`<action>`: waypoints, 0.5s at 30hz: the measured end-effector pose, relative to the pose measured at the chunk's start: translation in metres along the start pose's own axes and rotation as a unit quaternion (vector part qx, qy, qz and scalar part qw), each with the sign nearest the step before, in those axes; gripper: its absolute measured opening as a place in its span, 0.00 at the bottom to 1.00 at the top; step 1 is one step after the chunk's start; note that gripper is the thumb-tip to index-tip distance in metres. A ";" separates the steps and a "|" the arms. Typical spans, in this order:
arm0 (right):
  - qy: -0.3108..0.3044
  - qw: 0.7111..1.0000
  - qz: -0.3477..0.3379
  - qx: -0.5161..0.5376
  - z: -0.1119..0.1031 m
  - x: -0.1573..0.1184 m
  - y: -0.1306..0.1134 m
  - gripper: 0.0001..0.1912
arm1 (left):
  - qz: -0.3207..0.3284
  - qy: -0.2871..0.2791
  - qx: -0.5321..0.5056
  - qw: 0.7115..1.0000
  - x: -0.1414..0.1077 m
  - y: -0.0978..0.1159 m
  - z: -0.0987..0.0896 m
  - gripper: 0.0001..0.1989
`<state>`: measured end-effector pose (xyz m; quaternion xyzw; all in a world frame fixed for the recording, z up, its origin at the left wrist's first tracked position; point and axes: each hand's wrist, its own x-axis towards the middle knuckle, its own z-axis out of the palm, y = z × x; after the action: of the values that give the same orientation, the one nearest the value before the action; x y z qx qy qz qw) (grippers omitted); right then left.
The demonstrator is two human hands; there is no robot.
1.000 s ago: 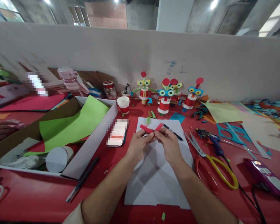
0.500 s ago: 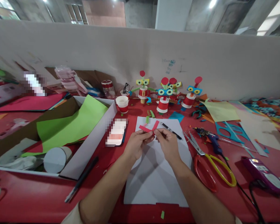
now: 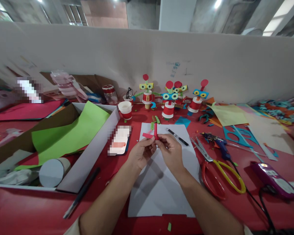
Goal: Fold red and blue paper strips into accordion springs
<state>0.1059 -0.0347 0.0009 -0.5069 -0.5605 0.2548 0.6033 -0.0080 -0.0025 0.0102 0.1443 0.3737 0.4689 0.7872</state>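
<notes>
Above the paper (image 3: 161, 182), left hand (image 3: 143, 150) and right hand (image 3: 170, 149) are both pinching the red strips (image 3: 155, 133).

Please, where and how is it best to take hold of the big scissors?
I would grip the scissors by the red handle and yellow handle, coming from the near side with the right hand, once free. They lie flat, both loops towards you, while the blades point away and are slightly open, so better avoid that end.
</notes>
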 end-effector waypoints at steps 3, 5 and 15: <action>-0.005 1.000 0.012 0.022 -0.002 0.002 0.000 0.06 | 0.016 -0.002 0.019 1.000 -0.001 0.000 0.002 0.04; -0.012 0.999 0.020 0.039 -0.004 0.003 0.001 0.06 | 0.049 -0.015 0.038 0.998 -0.001 -0.001 0.002 0.05; -0.009 0.982 0.130 0.135 -0.001 0.006 0.000 0.10 | 0.185 -0.075 0.104 0.974 -0.001 -0.009 0.000 0.08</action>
<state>0.1086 -0.0298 0.0034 -0.4872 -0.4556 0.4085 0.6231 -0.0026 -0.0080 0.0063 0.3265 0.3270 0.5527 0.6935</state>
